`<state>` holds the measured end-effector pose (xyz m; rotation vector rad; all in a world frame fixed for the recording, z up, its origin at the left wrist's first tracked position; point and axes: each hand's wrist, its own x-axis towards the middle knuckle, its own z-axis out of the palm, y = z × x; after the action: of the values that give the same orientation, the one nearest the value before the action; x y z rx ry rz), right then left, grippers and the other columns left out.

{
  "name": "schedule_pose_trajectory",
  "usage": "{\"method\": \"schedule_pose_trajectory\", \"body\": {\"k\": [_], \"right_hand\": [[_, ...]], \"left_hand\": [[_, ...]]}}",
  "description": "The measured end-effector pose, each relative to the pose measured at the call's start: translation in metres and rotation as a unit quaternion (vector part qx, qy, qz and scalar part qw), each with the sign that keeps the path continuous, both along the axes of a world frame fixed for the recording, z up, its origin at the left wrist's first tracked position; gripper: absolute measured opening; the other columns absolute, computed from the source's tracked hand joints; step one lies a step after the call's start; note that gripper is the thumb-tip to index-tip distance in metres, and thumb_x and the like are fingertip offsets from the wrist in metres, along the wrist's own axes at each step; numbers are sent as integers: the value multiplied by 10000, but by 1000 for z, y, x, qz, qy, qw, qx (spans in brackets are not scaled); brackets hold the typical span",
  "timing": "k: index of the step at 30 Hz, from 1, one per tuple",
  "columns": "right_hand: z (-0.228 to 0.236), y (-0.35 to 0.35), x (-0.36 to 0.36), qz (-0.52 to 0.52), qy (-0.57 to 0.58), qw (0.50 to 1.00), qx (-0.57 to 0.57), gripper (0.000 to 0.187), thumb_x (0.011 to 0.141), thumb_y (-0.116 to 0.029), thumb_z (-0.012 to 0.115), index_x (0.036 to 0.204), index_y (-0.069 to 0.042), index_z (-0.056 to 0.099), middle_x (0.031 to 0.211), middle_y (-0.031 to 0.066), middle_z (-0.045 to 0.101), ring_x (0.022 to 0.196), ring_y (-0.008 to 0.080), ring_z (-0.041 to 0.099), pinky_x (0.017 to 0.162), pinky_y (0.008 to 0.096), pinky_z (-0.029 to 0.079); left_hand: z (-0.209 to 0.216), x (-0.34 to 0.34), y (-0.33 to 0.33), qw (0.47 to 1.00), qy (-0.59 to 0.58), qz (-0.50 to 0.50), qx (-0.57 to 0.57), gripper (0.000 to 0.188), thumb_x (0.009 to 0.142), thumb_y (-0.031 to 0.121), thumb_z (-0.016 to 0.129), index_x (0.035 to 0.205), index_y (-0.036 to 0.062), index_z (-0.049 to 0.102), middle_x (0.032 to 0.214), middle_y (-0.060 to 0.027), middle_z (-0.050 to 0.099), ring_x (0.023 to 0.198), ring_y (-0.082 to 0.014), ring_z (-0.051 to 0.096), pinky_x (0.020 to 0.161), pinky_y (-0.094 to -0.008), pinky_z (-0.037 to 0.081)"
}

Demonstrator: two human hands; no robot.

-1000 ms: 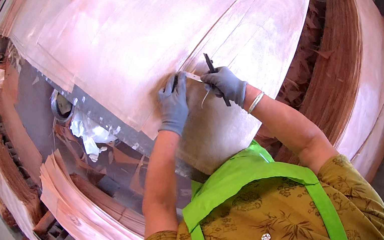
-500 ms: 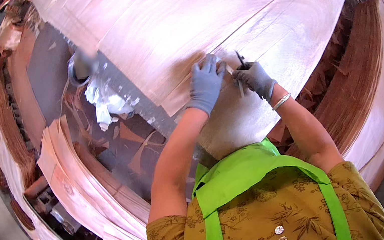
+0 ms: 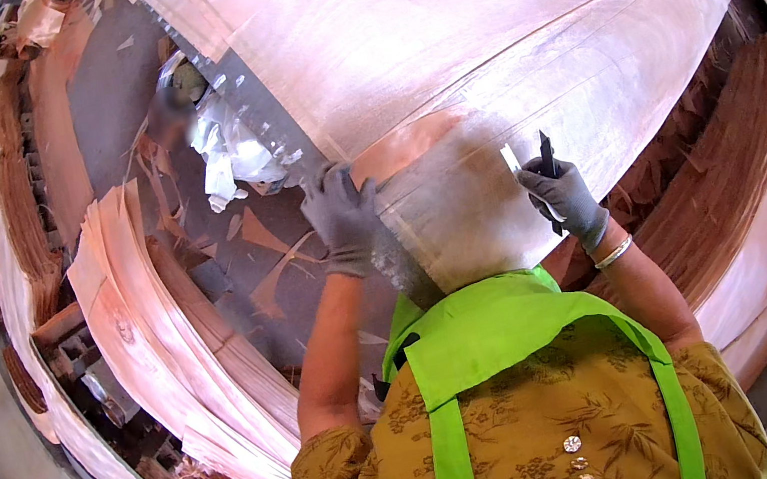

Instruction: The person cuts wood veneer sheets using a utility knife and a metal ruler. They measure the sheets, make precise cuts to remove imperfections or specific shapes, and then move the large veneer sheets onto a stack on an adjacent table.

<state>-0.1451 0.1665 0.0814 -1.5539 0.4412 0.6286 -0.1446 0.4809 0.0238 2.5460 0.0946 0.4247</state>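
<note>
My left hand [image 3: 342, 218], in a grey glove, is at the left edge of the worktable, beside a pale wood veneer sheet [image 3: 510, 25]. Its fingers are apart and slightly bent, and I see nothing held in them. An orange-toned patch of wood [image 3: 418, 140] shows just right of the fingers. In my gloved right hand [image 3: 567, 198] is a black knife [image 3: 547, 154], pointing away from me above the sheet's near right part. A narrow white strip [image 3: 510, 158] sticks up beside the knife from the same hand. The palm hides the rest of both.
White crumpled plastic [image 3: 232, 153] lies left of the table among veneer scraps [image 3: 259, 232]. Stacked veneers stand close on the left [image 3: 168, 347] and right [image 3: 717, 173]. A dark grey strip of table edge [image 3: 265, 107] borders the sheet.
My left hand has moved left and nearer to me, off the sheet's middle to the table edge. My right hand has drawn right and nearer, still with the knife. The hands are farther apart.
</note>
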Motion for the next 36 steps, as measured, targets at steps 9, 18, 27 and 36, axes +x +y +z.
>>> {"method": "schedule_pose_trajectory", "body": {"k": [9, 18, 27, 36], "right_hand": [[-44, 10, -17, -64, 80, 993, 60, 159, 864, -220, 651, 874, -67, 609, 631, -50, 492, 501, 46, 438, 430, 213, 341], [-35, 25, -12, 23, 14, 999, 31, 192, 865, -241, 650, 808, -59, 626, 607, -36, 506, 521, 51, 442, 453, 216, 339], [-19, 52, 34, 245, -266, 880, -308, 238, 845, -201, 611, 988, -14, 568, 704, 145, 634, 594, 251, 614, 545, 364, 472], [-3, 142, 61, 451, -362, 670, -465, 189, 859, -117, 491, 1037, -88, 548, 883, 168, 629, 706, 333, 654, 575, 437, 500]], "left_hand": [[-3, -7, 23, 987, -21, -130, 96, 225, 673, 252, 693, 866, 176, 605, 1012, -1, 569, 1036, -259, 523, 782, -429, 381], [-6, -16, 18, 992, -17, -112, 63, 276, 683, 232, 692, 928, 140, 608, 1040, -28, 582, 1028, -270, 538, 801, -429, 399], [-3, -38, 2, 998, -8, 26, 54, 473, 742, 259, 669, 1165, 97, 533, 1267, -108, 492, 1153, -343, 461, 911, -467, 365], [-25, -54, 22, 995, -14, 98, -5, 420, 751, 154, 622, 1162, 119, 539, 1271, -105, 488, 1133, -336, 475, 893, -446, 392]]}}
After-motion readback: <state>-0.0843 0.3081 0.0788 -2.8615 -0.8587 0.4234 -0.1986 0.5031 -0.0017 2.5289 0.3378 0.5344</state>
